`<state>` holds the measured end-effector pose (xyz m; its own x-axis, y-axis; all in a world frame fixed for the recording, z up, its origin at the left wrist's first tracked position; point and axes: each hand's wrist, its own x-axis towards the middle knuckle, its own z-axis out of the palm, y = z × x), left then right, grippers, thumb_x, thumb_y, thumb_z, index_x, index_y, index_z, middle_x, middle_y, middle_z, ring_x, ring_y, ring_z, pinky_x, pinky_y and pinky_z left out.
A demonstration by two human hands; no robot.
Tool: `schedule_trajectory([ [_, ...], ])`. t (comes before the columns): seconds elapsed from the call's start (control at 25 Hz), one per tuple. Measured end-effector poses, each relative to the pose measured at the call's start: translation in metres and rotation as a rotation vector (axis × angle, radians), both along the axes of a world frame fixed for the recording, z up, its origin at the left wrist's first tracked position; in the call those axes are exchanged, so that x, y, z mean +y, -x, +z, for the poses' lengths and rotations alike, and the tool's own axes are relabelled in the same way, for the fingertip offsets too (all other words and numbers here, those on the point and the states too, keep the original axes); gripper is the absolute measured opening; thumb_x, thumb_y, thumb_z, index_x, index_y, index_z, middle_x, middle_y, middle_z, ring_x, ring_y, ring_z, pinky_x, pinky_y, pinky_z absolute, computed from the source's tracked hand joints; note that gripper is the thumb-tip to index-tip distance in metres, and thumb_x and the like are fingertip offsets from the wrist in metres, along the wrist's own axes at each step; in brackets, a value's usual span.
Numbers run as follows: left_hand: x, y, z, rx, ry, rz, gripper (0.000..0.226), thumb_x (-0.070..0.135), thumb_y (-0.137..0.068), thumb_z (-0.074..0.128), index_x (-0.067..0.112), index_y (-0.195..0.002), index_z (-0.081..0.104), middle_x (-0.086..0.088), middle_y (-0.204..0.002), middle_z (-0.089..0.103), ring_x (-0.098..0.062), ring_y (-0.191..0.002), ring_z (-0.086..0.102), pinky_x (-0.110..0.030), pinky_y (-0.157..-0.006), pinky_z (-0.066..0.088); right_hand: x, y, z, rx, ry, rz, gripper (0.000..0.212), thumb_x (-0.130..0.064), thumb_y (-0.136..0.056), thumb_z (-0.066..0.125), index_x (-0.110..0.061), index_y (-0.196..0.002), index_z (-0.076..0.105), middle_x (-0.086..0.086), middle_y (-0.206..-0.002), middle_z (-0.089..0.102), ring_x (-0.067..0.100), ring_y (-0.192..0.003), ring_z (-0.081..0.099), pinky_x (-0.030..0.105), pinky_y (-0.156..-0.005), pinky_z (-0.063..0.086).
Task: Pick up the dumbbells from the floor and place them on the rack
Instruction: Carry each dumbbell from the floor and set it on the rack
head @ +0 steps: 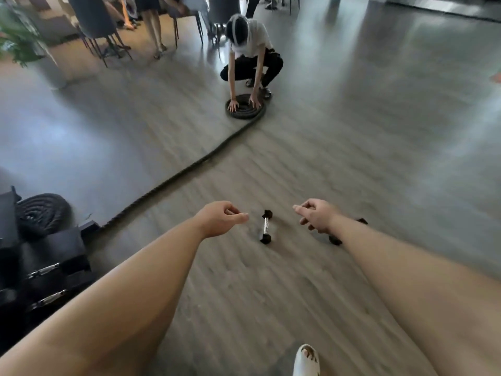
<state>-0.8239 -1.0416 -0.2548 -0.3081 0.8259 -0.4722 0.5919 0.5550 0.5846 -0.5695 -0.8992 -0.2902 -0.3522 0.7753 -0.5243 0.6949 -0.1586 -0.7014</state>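
Note:
A small dumbbell [266, 227] with black ends and a chrome handle lies on the wooden floor between my two hands. A second dumbbell [335, 240] lies to its right, mostly hidden under my right forearm; only its black ends show. My left hand [221, 219] hovers left of the first dumbbell, fingers loosely curled, holding nothing. My right hand [317, 216] hovers right of it, fingers also loosely curled and empty. The black rack [51, 264] stands at the lower left with dumbbells on it.
A thick black rope [173, 183] runs across the floor to a coil [245, 107] that a crouching person [250, 50] presses down. Another coiled rope [40, 213] sits by the rack. My white-sandalled foot [306, 360] is at the bottom. Chairs, a plant and people stand far back.

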Motion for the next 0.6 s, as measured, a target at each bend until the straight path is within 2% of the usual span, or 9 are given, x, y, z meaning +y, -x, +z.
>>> schedule_trajectory([
  [0.16,0.042,-0.003,-0.022,-0.035,0.039,0.033,0.050,0.065,-0.086,0.071,0.023,-0.114,0.074,0.010,-0.102,0.072,-0.007,-0.092,0.067,-0.022,-0.072,0.048,0.059,0.001,-0.020,-0.036,0.014,0.063,0.033,-0.051,-0.095,0.065,-0.019,-0.099,0.065,-0.002,-0.083,0.074,0.018,-0.065,0.060,0.025,-0.052,0.039],
  [0.32,0.075,0.025,-0.049,-0.084,0.061,0.131,0.049,0.067,-0.085,0.070,0.026,-0.112,0.071,0.014,-0.101,0.070,-0.004,-0.092,0.066,-0.022,-0.070,0.049,0.112,0.038,-0.041,-0.055,0.034,0.124,0.033,-0.050,-0.095,0.065,-0.018,-0.101,0.066,-0.001,-0.083,0.074,0.019,-0.068,0.060,0.027,-0.054,0.040],
  [0.52,0.132,0.072,-0.103,-0.168,0.084,0.210,0.049,0.064,-0.085,0.073,0.024,-0.112,0.071,0.010,-0.104,0.072,-0.010,-0.097,0.067,-0.027,-0.077,0.048,0.169,0.098,-0.084,-0.138,0.068,0.208,0.031,-0.055,-0.091,0.068,-0.024,-0.096,0.067,-0.001,-0.094,0.076,0.018,-0.079,0.064,0.030,-0.069,0.046],
  [0.6,0.156,0.089,-0.126,-0.226,0.086,0.270,0.050,0.062,-0.084,0.075,0.021,-0.113,0.072,0.007,-0.103,0.074,-0.011,-0.095,0.068,-0.026,-0.075,0.048,0.193,0.122,-0.103,-0.173,0.083,0.233,0.033,-0.056,-0.090,0.068,-0.024,-0.097,0.069,-0.002,-0.098,0.075,0.017,-0.082,0.063,0.030,-0.071,0.047],
])
